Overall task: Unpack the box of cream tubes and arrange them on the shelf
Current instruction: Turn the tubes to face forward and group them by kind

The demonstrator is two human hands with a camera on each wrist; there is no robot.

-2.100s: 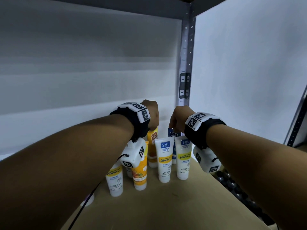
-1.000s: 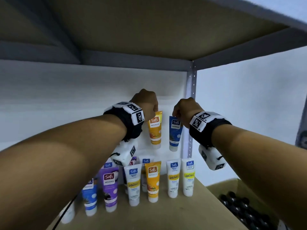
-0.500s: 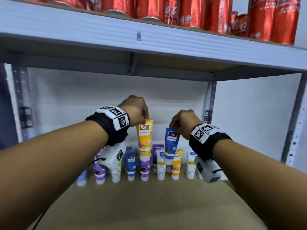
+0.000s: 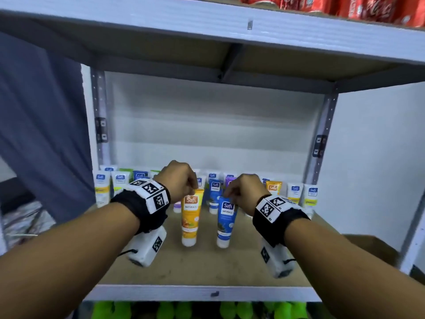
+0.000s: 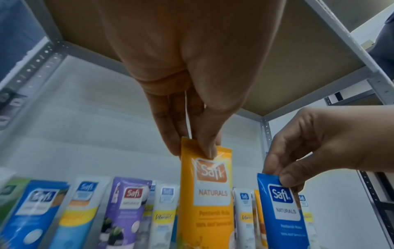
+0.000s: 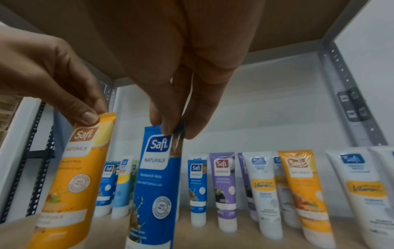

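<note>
Both hands are reaching into the shelf (image 4: 202, 293), each pinching a tube by its flat crimped end, cap downward. The left hand (image 4: 178, 180) has thumb and fingertips closed on the top of an orange tube (image 4: 190, 221); the right hand (image 4: 245, 192) grips a blue tube (image 4: 226, 223) the same way. The two tubes hang side by side — near each other but not touching — well in front of the row of tubes (image 4: 296, 192) standing caps-down along the back wall. Their white caps sit at or just above the brown shelf board; with the blur I can't say whether they touch it. Red cans (image 4: 368, 8) line the shelf above, and something bright green (image 4: 184, 310) shows on the level below.
</note>
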